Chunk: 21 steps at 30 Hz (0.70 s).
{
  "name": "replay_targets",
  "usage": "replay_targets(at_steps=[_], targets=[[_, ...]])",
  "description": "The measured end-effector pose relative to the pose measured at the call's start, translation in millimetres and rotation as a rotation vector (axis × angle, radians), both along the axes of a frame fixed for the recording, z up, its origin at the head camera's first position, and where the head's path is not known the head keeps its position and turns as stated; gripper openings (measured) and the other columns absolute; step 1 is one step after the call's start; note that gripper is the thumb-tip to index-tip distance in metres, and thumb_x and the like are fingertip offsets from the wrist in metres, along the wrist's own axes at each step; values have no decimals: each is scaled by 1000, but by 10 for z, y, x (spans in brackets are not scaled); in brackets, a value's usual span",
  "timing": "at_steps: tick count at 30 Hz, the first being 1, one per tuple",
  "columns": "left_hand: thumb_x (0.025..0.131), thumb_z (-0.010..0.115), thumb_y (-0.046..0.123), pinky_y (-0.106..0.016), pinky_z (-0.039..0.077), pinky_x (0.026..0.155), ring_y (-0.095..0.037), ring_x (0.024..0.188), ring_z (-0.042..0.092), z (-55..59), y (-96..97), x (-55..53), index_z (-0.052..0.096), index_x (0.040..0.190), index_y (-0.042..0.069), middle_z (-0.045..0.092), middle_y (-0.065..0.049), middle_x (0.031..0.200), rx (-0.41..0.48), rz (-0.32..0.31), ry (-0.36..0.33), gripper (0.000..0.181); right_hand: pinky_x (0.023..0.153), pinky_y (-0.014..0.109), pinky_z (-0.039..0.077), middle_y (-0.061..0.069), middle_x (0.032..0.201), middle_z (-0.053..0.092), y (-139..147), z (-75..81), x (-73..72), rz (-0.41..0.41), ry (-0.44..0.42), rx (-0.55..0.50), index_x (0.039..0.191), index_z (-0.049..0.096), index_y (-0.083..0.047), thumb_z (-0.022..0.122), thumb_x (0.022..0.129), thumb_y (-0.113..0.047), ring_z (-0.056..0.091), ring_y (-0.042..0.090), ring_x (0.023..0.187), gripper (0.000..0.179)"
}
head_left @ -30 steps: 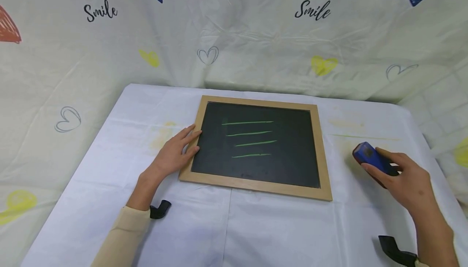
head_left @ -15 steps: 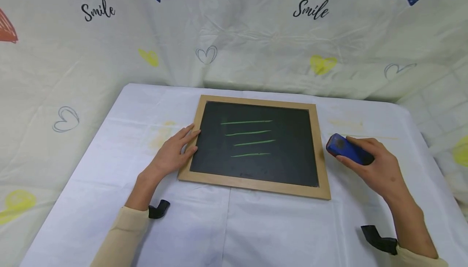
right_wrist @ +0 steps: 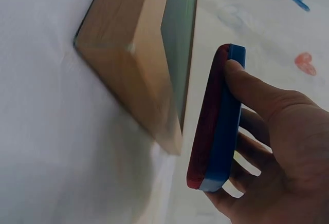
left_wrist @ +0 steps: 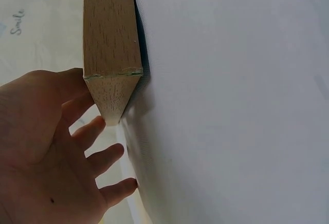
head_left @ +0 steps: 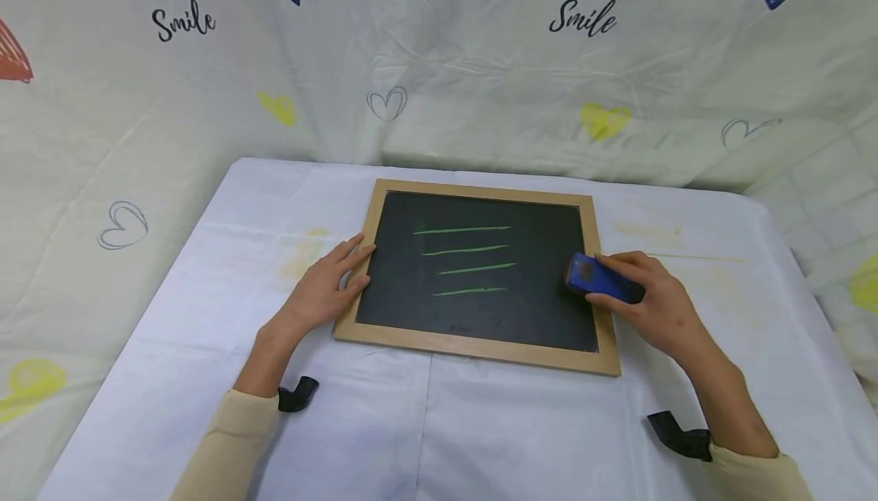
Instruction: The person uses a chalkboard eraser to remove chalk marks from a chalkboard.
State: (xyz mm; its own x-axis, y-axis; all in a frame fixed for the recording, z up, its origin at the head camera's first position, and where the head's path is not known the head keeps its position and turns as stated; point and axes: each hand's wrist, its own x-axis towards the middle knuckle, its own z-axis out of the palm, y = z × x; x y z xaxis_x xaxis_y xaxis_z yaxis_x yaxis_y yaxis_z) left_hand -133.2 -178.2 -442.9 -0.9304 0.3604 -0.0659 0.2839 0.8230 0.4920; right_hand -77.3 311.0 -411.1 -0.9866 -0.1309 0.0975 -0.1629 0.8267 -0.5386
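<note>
A small chalkboard [head_left: 411, 310] in a light wooden frame lies on the table, with several green chalk lines across its middle. My left hand [head_left: 322, 287] rests against the frame's left side, fingers spread and fairly straight. In the left wrist view those fingers [left_wrist: 105, 160] lie beside the frame's corner [left_wrist: 113, 70]. My right hand [head_left: 652, 303] pinches a blue eraser [head_left: 600, 278] between thumb and fingers, over the board's right frame edge. The right wrist view shows the eraser's dark red felt side [right_wrist: 208, 121] turned toward the board, apart from the frame [right_wrist: 133, 70].
The table has a white cloth [head_left: 343, 425] with faint yellow smudges and a thin green line right of the board. Behind it hangs a pale curtain [head_left: 480, 66] printed with hearts and "Smile". A black curved piece [head_left: 679, 436] juts from each wrist.
My right hand has moved left with the eraser, from beside the board to over its right edge. The left hand and the chalkboard have stayed in place.
</note>
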Motion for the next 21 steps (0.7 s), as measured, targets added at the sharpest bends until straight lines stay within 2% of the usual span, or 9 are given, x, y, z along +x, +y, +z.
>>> replay_targets(at_steps=[10, 21], targets=[[106, 60, 27, -65, 30, 125, -45, 159, 26, -12, 2, 9, 40, 161, 13, 28, -13, 173, 3, 3, 2, 60, 100, 66, 51, 19, 134, 60, -296, -32, -78, 110, -25, 9, 142, 64, -6, 85, 88, -26, 54, 44, 126, 62], [106, 61, 27, -65, 30, 125, -45, 159, 26, -24, -11, -7, 41, 161, 13, 27, -12, 174, 10, -3, 4, 60, 104, 64, 50, 21, 135, 62, -459, -74, -140, 141, -53, 16, 141, 64, -4, 86, 87, -21, 56, 45, 129, 61]])
